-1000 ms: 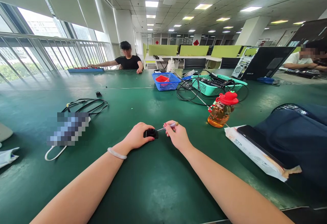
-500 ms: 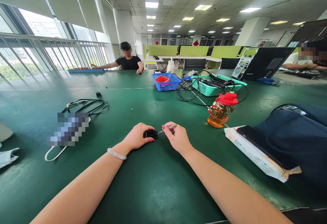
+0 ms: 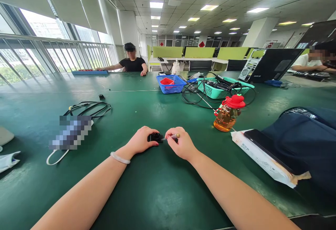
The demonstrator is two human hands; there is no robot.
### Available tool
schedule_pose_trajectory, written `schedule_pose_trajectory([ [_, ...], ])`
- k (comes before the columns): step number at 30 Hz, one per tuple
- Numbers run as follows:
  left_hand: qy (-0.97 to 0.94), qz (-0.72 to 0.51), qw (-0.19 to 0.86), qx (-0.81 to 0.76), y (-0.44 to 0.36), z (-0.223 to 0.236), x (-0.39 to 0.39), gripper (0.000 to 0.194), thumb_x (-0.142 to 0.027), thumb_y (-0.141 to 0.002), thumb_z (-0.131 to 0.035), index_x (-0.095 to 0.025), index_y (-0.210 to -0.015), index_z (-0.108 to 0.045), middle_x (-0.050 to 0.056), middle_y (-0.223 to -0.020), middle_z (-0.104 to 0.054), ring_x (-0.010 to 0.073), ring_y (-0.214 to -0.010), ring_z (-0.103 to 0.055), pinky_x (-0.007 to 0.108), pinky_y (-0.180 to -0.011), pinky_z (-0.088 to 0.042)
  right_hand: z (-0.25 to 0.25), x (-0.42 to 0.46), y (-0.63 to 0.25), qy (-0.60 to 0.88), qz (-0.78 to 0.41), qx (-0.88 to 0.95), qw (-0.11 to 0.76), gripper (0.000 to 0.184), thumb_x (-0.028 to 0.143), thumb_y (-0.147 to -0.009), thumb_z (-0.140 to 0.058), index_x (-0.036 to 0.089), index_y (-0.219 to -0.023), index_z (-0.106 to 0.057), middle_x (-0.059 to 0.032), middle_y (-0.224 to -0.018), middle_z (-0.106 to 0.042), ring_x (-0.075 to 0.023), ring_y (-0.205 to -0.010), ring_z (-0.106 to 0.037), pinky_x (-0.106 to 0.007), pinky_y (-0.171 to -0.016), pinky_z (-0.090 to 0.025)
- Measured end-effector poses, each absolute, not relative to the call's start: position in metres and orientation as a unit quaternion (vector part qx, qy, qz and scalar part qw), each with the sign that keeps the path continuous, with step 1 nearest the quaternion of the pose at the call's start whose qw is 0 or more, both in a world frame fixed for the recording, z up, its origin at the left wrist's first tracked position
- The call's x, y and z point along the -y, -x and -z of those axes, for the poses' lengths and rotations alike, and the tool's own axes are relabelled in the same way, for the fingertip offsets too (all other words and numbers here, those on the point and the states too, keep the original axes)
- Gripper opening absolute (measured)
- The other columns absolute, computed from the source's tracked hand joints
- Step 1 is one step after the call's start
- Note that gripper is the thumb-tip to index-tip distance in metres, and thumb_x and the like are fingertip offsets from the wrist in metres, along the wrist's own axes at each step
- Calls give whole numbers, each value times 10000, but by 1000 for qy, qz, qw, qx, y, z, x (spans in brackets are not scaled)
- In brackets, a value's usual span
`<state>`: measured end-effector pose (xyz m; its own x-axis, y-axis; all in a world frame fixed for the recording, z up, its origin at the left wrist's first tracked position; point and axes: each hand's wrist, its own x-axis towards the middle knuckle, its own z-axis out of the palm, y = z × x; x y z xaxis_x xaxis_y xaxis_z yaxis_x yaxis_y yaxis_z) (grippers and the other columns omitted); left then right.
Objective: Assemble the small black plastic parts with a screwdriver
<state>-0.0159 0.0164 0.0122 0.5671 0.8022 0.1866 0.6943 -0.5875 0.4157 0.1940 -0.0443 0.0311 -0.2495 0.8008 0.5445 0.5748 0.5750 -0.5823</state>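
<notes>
My left hand (image 3: 141,140) rests on the green table (image 3: 157,195) and grips a small black plastic part (image 3: 155,137) between thumb and fingers. What kind of part it is, I cannot make out. Closed around a small screwdriver (image 3: 175,136) with a pale handle, my right hand (image 3: 183,145) is just to the right of that part. The short visible stretch of the shaft points left, its tip at or very close to the part's right end; contact is too small to tell.
A jar of amber drink (image 3: 225,120) with a red lid stands right, near a phone (image 3: 273,149) on a wipes pack (image 3: 258,155). Beyond are a blue basket (image 3: 170,89) and a green basket (image 3: 214,93) with cables. Left lies a coiled cable (image 3: 101,111). A person (image 3: 132,64) sits opposite.
My right hand has shifted slightly, its fingers now curled further along the screwdriver, so less of the shaft shows. The left hand and the black part stay in place.
</notes>
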Motion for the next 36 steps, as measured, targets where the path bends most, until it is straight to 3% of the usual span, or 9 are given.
schedule_pose_trajectory([
  [6,-871,-179,150,-433,16,-12,-16,438,-379,-737,-749,-266,-1151,-659,41,-1063,-709,255,-1029,-593,412,-954,-463,-33,45,-191,457,-141,788,387,145,171,-818,-452,223,-740,-562,17,-705,-627,-150,-667,-535,-308,-762,-417],
  [12,-872,-179,146,-431,16,-14,-16,445,-399,-736,-745,-265,-1151,-658,44,-1066,-712,256,-1013,-604,414,-947,-465,-24,34,-195,504,-247,715,416,244,378,-889,-427,228,-726,-530,37,-561,-513,-141,-521,-467,-269,-563,-370],
  [19,-875,-177,145,-427,15,-14,-16,441,-395,-745,-732,-264,-1159,-656,46,-1077,-716,253,-1022,-606,408,-947,-468,-5,14,-203,543,-335,621,455,353,536,-849,-463,219,-721,-552,7,-622,-573,-164,-582,-546,-291,-597,-436],
  [22,-873,-177,146,-430,16,-14,-16,451,-405,-744,-732,-261,-1164,-655,51,-1089,-714,253,-1022,-604,418,-953,-465,-12,20,-200,530,-302,638,470,298,497,-840,-507,217,-764,-574,-13,-709,-630,-174,-660,-589,-301,-652,-469],
  [25,-875,-181,143,-425,16,-13,-16,457,-422,-743,-730,-264,-1166,-654,51,-1077,-717,254,-1019,-606,422,-953,-465,-17,28,-195,492,-263,659,505,231,399,-836,-570,216,-977,-575,-27,-842,-677,-181,-780,-643,-324,-769,-504],
  [29,-876,-186,141,-422,16,-13,-16,454,-423,-741,-731,-268,-1161,-657,49,-1057,-722,260,-1015,-608,425,-935,-474,-15,34,-191,453,-222,680,532,545,250,-839,-584,238,-1341,-372,-8,-884,-678,-168,-805,-663,-344,-815,-528],
  [31,-876,-188,142,-421,16,-14,-15,443,-418,-744,-730,-270,-1155,-660,49,-1053,-724,260,-1009,-610,423,-927,-477,-12,34,-191,448,-182,695,532,592,220,-842,-582,260,-1379,-338,-21,-958,-668,-163,-798,-655,-347,-807,-538],
  [36,-875,-189,143,-421,16,-14,-15,444,-410,-739,-734,-271,-1154,-660,45,-1069,-724,259,-1008,-614,420,-935,-473,-16,33,-196,432,-143,741,494,428,161,-909,-461,257,-1324,-426,-58,-1072,-657,-171,-874,-650,-357,-845,-528],
])
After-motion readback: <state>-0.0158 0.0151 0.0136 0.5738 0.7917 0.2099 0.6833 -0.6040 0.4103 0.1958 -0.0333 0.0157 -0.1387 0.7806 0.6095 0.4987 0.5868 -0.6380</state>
